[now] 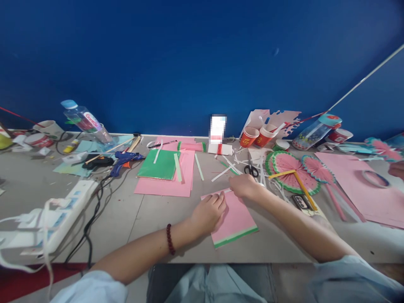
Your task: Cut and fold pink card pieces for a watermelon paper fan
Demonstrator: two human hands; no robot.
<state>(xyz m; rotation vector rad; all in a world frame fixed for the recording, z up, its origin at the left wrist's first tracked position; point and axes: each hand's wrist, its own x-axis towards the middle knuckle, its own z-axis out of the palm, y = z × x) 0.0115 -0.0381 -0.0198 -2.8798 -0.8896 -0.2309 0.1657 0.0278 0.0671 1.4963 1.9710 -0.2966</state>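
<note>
A pink sheet of paper (235, 216) with a green and pale band along its near edge lies at an angle on the table. My left hand (210, 212) rests on its left part, fingers stretched out flat. At the sheet's far edge runs a thin white strip (227, 191). My right hand (244, 186) is closed at the right end of that strip; its fingertips are mostly hidden, and what they hold cannot be made out. Black scissors (251, 170) lie just beyond my right hand, among loose white paper strips (221, 173).
Left are green sheets (158, 165) on pink paper, a blue glue gun (121, 162) and a power strip (71, 214) with cables. Right are watermelon-patterned paper fans (292, 168), red paper cups (250, 136), a tape roll (375, 179) and another person's hand (396, 169).
</note>
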